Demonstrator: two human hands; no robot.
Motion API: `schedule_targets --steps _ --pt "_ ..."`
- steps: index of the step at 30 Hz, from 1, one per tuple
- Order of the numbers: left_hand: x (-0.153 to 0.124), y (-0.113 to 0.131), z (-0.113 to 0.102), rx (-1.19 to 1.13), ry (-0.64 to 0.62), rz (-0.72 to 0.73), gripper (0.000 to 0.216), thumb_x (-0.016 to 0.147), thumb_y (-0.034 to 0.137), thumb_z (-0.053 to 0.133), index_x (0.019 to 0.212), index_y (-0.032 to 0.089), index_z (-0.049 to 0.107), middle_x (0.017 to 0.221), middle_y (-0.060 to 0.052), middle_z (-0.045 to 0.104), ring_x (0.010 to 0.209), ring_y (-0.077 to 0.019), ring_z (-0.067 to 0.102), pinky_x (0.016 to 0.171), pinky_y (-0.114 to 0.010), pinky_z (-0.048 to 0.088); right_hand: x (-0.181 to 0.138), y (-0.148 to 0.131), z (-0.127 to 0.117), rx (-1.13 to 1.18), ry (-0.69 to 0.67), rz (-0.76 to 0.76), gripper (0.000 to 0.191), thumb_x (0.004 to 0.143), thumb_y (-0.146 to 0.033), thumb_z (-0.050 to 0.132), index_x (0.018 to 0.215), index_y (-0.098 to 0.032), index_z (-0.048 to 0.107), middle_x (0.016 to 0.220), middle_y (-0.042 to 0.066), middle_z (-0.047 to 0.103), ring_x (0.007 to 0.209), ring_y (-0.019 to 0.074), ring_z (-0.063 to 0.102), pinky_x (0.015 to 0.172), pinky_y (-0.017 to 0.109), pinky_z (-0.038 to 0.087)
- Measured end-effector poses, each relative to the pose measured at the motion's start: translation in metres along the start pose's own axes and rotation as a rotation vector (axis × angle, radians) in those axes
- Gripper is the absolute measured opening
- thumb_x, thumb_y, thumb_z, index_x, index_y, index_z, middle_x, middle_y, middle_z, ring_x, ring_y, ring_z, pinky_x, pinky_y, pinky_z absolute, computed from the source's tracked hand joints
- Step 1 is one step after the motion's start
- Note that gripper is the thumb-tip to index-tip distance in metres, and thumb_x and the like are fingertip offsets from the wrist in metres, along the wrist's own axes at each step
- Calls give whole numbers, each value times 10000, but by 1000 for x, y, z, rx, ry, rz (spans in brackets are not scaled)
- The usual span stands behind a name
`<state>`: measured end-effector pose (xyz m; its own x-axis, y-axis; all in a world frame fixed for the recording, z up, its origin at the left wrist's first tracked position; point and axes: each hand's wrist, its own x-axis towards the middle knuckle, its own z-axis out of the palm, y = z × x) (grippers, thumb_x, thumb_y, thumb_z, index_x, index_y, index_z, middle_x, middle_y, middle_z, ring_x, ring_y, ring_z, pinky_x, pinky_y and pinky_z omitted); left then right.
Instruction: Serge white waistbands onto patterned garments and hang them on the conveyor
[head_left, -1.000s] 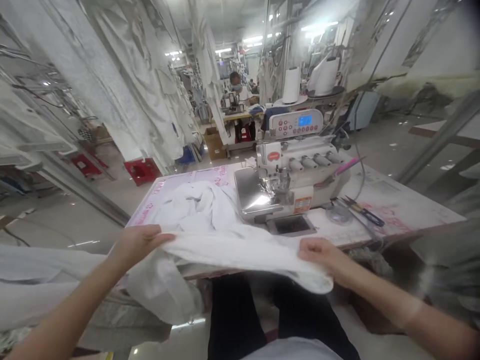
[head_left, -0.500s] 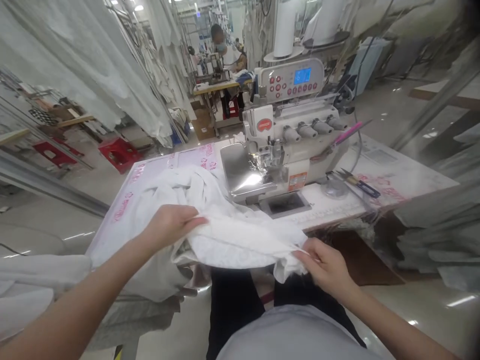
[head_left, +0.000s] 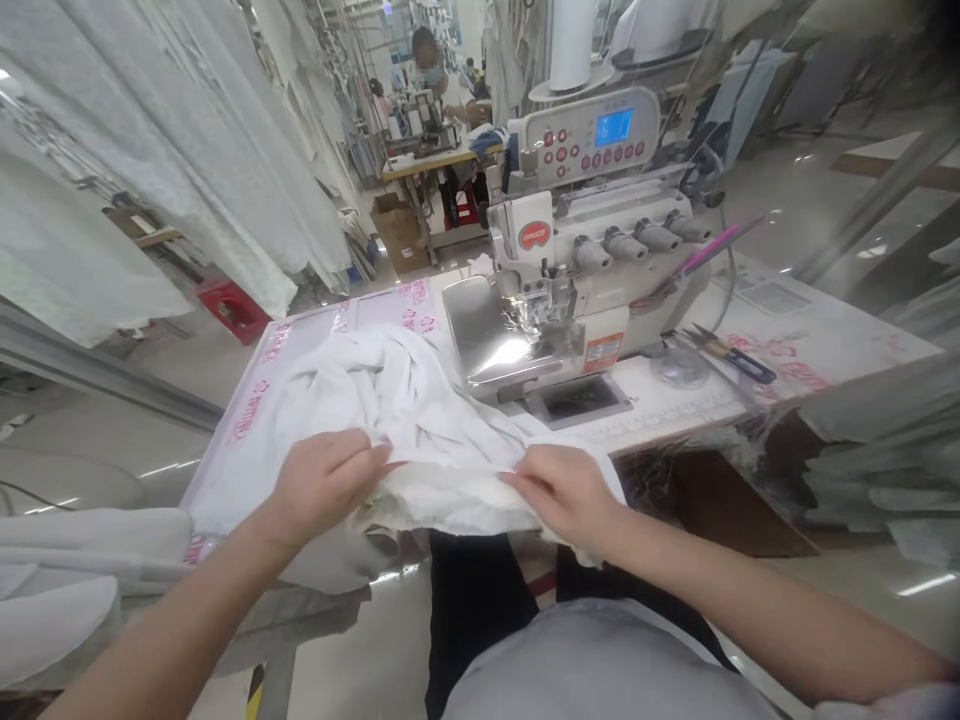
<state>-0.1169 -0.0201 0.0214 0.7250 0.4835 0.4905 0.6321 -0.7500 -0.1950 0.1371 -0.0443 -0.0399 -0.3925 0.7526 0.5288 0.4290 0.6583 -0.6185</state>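
White fabric lies bunched on the sewing table, its near edge hanging over the front toward my lap. My left hand pinches that edge between thumb and fingers, knuckles up. A short way to the right, my right hand grips the same edge, and the cloth is stretched between the two. Just beyond the fabric stands an overlock sewing machine with a shiny metal plate at its left; the cloth lies beside the plate. Which part of the fabric I hold cannot be made out.
Thread snips and a clear round dish lie right of the machine. Pink tweezers lean on it. White cloth hangs at the left. A person works at another machine farther back. A red stool stands on the floor.
My right hand has moved left along the fabric, closer to my left hand. The stretch of cloth between them is shorter, and my left hand has shifted slightly.
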Motion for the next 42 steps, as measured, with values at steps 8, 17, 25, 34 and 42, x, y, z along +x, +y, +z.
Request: schedule_targets --steps 8,17,25,34,42 --pt "-37 21 22 -297 75 -458 126 769 131 513 884 180 523 840 -52 528 809 -142 512 656 -244 441 14 1 -4 -280 185 -624 264 731 -31 543 530 -151 421 499 -35 338 500 91 252 460 229 205" --pt "-11 -32 -32 -199 -116 -929 266 775 414 485 837 208 642 808 21 655 755 -160 582 667 -225 432 58 -18 12 183 -207 89 111 788 -227 524 709 -149 510 550 -37 436 510 80 371 466 199 243" --pt "156 -54 46 84 -172 -348 256 804 266 401 836 165 634 808 -55 618 773 -190 541 658 -269 375 69 0 25 1175 -44 707 337 702 -446 575 625 -148 439 428 -70 375 353 45 299 353 186 199" --pt "178 -23 94 -420 -226 -588 217 741 306 444 594 153 486 551 14 517 527 -117 451 492 -228 298 7 34 -23 1232 18 776 362 670 -445 635 611 -118 492 484 -64 368 407 23 266 387 176 177" --pt "195 -33 107 -373 -159 -515 214 731 222 400 770 150 599 774 -51 624 727 -185 546 655 -266 404 18 49 -24 1246 29 801 382 649 -470 648 693 -112 523 540 -47 414 459 41 329 416 173 238"
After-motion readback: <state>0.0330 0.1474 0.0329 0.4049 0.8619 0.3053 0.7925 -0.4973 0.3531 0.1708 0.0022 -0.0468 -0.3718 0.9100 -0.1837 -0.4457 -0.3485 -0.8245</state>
